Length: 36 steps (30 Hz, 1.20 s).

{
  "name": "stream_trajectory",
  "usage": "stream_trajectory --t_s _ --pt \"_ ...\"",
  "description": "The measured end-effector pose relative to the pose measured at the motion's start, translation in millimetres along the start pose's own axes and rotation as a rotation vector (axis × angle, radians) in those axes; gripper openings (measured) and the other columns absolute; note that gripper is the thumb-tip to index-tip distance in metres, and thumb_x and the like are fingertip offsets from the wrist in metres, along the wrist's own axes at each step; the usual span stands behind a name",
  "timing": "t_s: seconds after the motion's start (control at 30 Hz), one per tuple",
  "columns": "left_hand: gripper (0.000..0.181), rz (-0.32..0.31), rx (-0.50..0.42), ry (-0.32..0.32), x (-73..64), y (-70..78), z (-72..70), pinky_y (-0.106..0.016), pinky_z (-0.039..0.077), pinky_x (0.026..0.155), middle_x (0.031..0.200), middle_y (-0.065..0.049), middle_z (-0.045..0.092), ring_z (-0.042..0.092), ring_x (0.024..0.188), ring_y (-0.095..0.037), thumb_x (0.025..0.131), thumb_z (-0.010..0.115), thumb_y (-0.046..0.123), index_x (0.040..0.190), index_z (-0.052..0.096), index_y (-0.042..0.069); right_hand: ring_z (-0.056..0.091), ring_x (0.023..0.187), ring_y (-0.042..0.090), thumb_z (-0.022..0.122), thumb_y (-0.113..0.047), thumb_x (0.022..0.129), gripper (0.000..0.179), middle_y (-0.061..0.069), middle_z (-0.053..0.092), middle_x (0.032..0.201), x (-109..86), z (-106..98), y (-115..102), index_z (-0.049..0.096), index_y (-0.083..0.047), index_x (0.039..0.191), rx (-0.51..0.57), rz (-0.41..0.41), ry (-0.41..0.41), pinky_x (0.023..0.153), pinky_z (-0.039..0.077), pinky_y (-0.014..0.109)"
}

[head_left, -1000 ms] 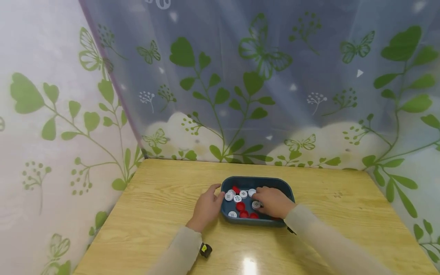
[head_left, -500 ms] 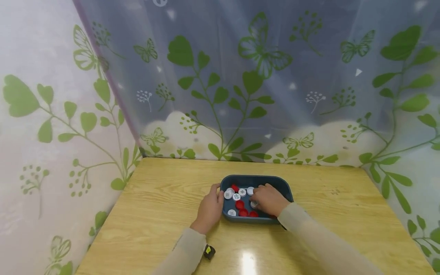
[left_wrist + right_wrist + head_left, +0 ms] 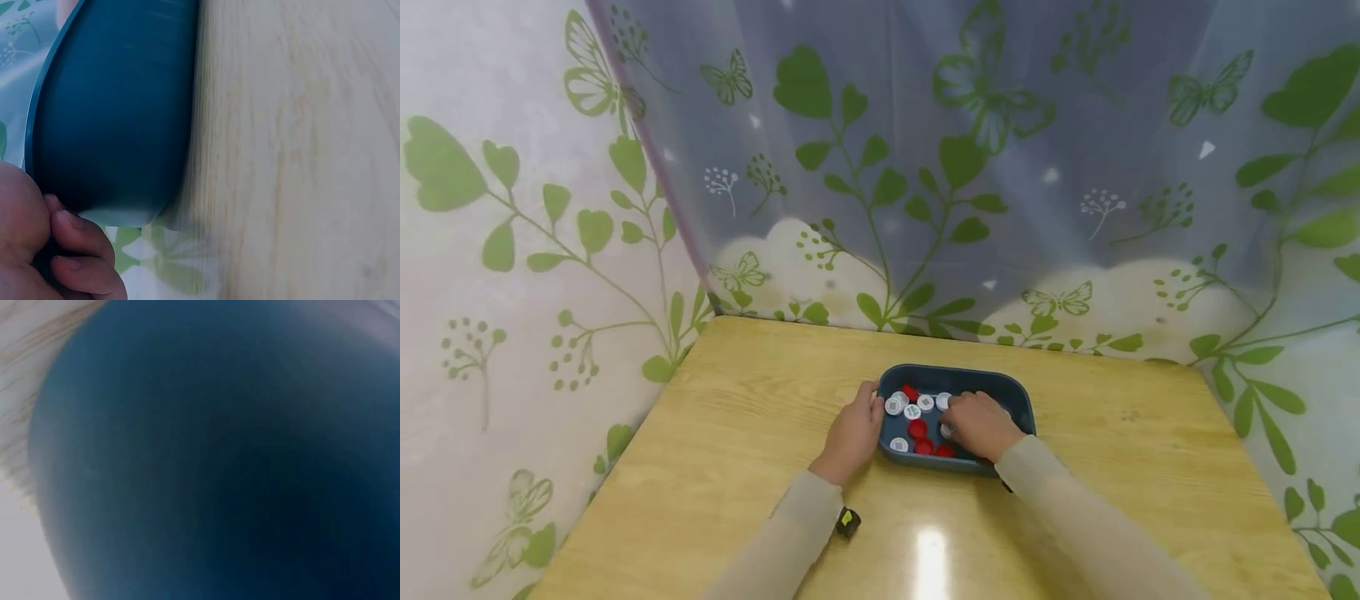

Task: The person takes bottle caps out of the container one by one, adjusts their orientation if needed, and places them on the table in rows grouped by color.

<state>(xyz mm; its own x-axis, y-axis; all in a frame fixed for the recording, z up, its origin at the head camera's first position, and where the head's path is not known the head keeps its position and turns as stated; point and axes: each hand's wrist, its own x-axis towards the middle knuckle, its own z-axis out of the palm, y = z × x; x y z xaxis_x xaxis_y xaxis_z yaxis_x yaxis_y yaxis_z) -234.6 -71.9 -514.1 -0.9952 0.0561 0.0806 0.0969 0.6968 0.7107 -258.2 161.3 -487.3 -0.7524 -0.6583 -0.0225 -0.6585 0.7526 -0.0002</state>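
Observation:
A dark blue oblong bin (image 3: 1015, 383) stands on the wooden table with red and white bottle caps inside. My left hand (image 3: 852, 432) grips its left end, with the thumb and bent fingers at the rim in the left wrist view. My right hand (image 3: 981, 423) reaches down into the right half, fingers curled at a white cap (image 3: 947, 431) that they partly cover. Left of it lie a red cap (image 3: 917, 428) and a white cap with a dark printed mark (image 3: 912, 412). The right wrist view shows only the bin's blurred blue wall (image 3: 156, 456).
The wooden table (image 3: 760, 375) runs back to a patterned curtain (image 3: 887, 275) behind the bin, and another sheet hangs at the left. Several more caps lie along the bin's left side and front wall.
The right fingers and the white cap under them have shifted slightly left within the bin. The left hand stays on the bin's end. The head view has tilted a little.

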Motion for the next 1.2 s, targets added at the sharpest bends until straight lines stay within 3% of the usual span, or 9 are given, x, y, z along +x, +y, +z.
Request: stream_trajectory --t_s 0.23,0.4,0.57,0.67,0.8,0.93,1.07,1.13,1.2 --pt "0.038 0.029 0.0 -0.015 6.6 6.4 1.0 -0.037 0.047 0.067 0.098 -0.017 0.073 0.06 0.076 -0.021 0.111 0.046 0.024 0.146 0.048 0.008 0.059 0.071 0.017 0.08 -0.01 0.088 0.005 0.002 0.067 0.081 2.7 -5.8 4.5 0.081 -0.009 0.093 0.067 0.049 -0.035 0.07 0.055 0.039" --pt "0.037 0.032 -0.02 0.006 8.3 5.3 1.7 -0.038 0.046 0.066 0.088 -0.016 0.07 0.058 0.071 -0.022 0.111 0.046 0.023 0.145 0.048 0.009 0.057 0.069 0.016 0.082 -0.01 0.087 0.004 0.002 0.068 0.081 6.6 -9.0 5.5 0.081 -0.009 0.091 0.077 0.048 -0.02 0.069 0.054 0.037" --pt "0.039 -0.001 -0.064 -0.007 6.7 1.9 0.3 -0.037 0.047 0.069 0.097 -0.013 0.07 0.059 0.075 -0.02 0.111 0.047 0.024 0.147 0.048 0.009 0.058 0.071 0.015 0.083 -0.011 0.087 0.006 0.0 0.067 0.082 9.8 -8.9 4.2 0.081 -0.01 0.092 0.066 0.03 -0.045 0.07 0.054 0.036" --pt "0.041 -0.019 -0.058 -0.003 6.0 -0.3 -2.0 -0.038 0.049 0.073 0.096 -0.01 0.068 0.06 0.078 -0.02 0.111 0.048 0.025 0.149 0.047 0.009 0.058 0.073 0.014 0.083 -0.013 0.087 0.008 0.0 0.067 0.083 11.4 -8.0 4.3 0.082 -0.011 0.095 0.068 0.001 -0.055 0.07 0.054 0.036" --pt "0.046 0.005 -0.021 0.013 8.7 -1.9 -5.0 -0.041 0.051 0.073 0.088 -0.01 0.069 0.061 0.078 -0.021 0.11 0.05 0.024 0.153 0.043 0.009 0.056 0.071 0.013 0.082 -0.017 0.089 0.008 -0.002 0.065 0.082 9.3 -7.6 8.8 0.08 -0.014 0.096 0.075 -0.02 -0.03 0.066 0.052 0.034" --pt "0.047 0.031 -0.006 -0.005 11.6 -1.5 -4.4 -0.038 0.049 0.068 0.078 -0.005 0.064 0.06 0.074 -0.02 0.11 0.051 0.023 0.154 0.043 0.01 0.05 0.068 0.012 0.077 -0.022 0.094 0.009 -0.003 0.058 0.082 -1.1 -14.7 11.8 0.073 -0.014 0.094 0.138 0.034 0.057 0.062 0.044 0.032" --pt "0.046 0.039 -0.01 -0.016 11.6 -1.6 -2.8 -0.033 0.045 0.063 0.074 -0.002 0.058 0.057 0.068 -0.017 0.11 0.048 0.023 0.154 0.044 0.01 0.055 0.078 0.01 0.074 -0.024 0.096 0.021 -0.002 0.063 0.097 -13.0 -33.9 1.9 0.071 -0.012 0.113 0.241 0.096 0.214 0.067 0.048 0.032" --pt "0.046 0.04 -0.016 -0.013 10.3 -2.2 -3.2 -0.032 0.044 0.062 0.075 0.0 0.057 0.055 0.066 -0.016 0.11 0.048 0.022 0.154 0.044 0.01 0.059 0.085 0.009 0.075 -0.023 0.095 0.03 -0.002 0.065 0.105 -17.6 -44.0 -9.8 0.069 -0.011 0.122 0.283 0.086 0.294 0.073 0.052 0.033" --pt "0.045 0.046 -0.023 -0.008 8.9 -2.8 -4.6 -0.032 0.044 0.062 0.076 0.0 0.057 0.055 0.065 -0.015 0.11 0.049 0.021 0.153 0.044 0.009 0.06 0.088 0.008 0.075 -0.023 0.095 0.029 -0.004 0.066 0.106 -22.0 -51.1 -26.1 0.067 -0.013 0.121 0.319 0.052 0.344 0.075 0.053 0.033"
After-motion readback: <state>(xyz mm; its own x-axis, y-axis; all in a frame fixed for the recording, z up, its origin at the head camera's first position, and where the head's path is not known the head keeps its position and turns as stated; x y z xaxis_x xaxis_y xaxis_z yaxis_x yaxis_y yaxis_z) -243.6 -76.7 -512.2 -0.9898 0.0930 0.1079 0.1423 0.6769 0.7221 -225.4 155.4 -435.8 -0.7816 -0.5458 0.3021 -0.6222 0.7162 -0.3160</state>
